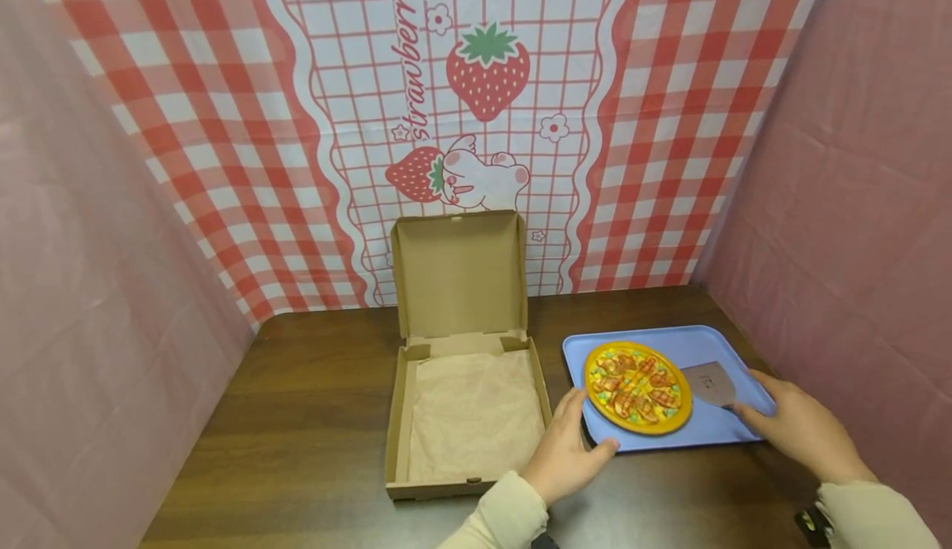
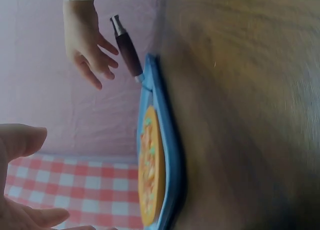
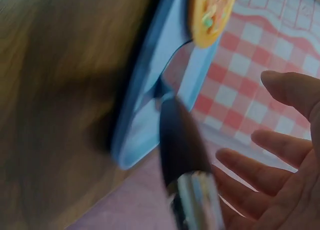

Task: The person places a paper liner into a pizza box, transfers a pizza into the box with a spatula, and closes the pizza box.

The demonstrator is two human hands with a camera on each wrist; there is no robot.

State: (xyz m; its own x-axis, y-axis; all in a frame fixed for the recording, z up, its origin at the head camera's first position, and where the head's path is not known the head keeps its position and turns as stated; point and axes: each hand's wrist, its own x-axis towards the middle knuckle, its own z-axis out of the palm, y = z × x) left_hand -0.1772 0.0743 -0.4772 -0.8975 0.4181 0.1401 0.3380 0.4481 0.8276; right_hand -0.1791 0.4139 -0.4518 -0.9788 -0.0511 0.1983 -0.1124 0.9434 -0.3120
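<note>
A blue tray point(image 1: 692, 346) carries a round toy pizza point(image 1: 638, 388) with a yellow crust. Beside the pizza lies the metal blade of a pizza server point(image 1: 710, 384); its dark handle point(image 3: 181, 140) sticks out past the tray's near right edge and slants upward. My left hand point(image 1: 568, 458) is at the tray's left front corner, thumb and fingers spread. Over the server's handle is my right hand point(image 1: 803, 425); the right wrist view shows its loosely extended fingers point(image 3: 255, 170) beside the handle, not wrapped round it.
To the left of the tray stands a cardboard pizza box point(image 1: 459, 276), its lid raised against the back. Brown paper point(image 1: 476, 417) lines the bottom. A checked strawberry cloth point(image 1: 654, 136) hangs behind the wooden table point(image 1: 312, 417), with pink curtains point(image 1: 848, 160) on both sides.
</note>
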